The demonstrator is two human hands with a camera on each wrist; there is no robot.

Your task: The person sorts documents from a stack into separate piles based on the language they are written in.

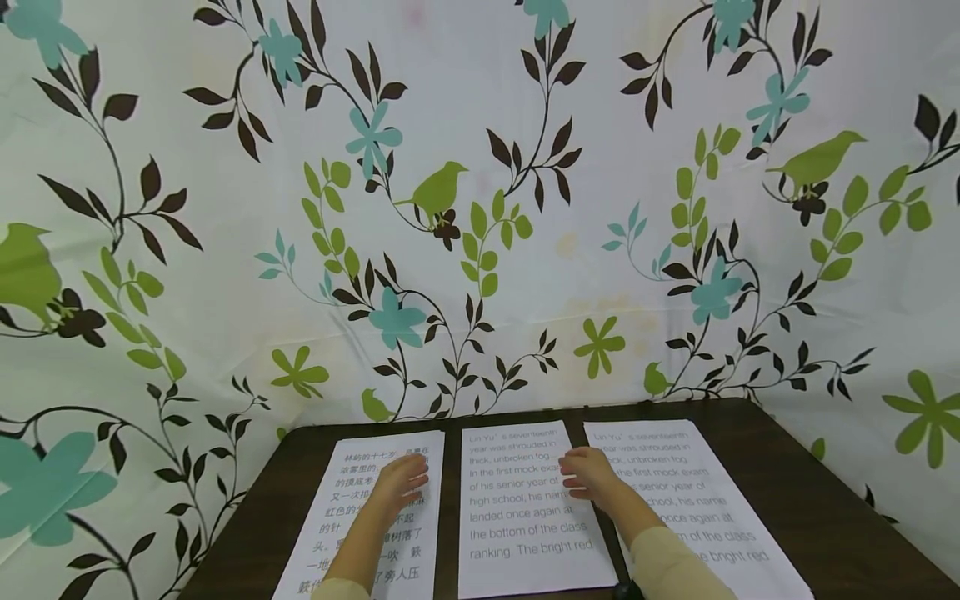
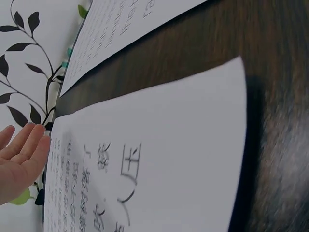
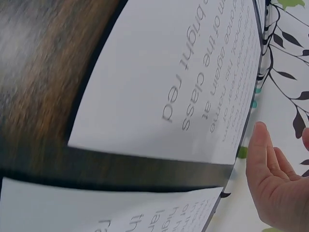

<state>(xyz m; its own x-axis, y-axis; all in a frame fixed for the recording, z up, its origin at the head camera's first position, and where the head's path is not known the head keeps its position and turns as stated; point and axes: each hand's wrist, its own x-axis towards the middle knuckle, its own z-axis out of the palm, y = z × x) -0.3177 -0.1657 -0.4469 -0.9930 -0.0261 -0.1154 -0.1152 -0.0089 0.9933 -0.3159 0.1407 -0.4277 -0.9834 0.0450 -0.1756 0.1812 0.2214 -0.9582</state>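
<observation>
In the head view my left hand (image 1: 399, 483) hovers over the left sheet of paper (image 1: 408, 533), which carries printed Chinese text. Its fingers are loosely bent toward the right and hold nothing. My right hand (image 1: 588, 477) overlaps the gap between the middle sheet (image 1: 517, 517) and the right sheet (image 1: 705, 500), both printed with English text; nothing is in it. The left wrist view has the left hand (image 2: 21, 157) at its edge, fingers extended beyond the sheet's text. From the right wrist, the right hand (image 3: 275, 179) appears with relaxed fingers, apart from the paper.
The three sheets lie side by side on a dark wooden table (image 1: 251, 508). A small black object (image 1: 627, 591) sits at the bottom, between the middle and right sheets. Behind the table hangs a white cloth (image 1: 480, 350) patterned with leaves, birds and flowers.
</observation>
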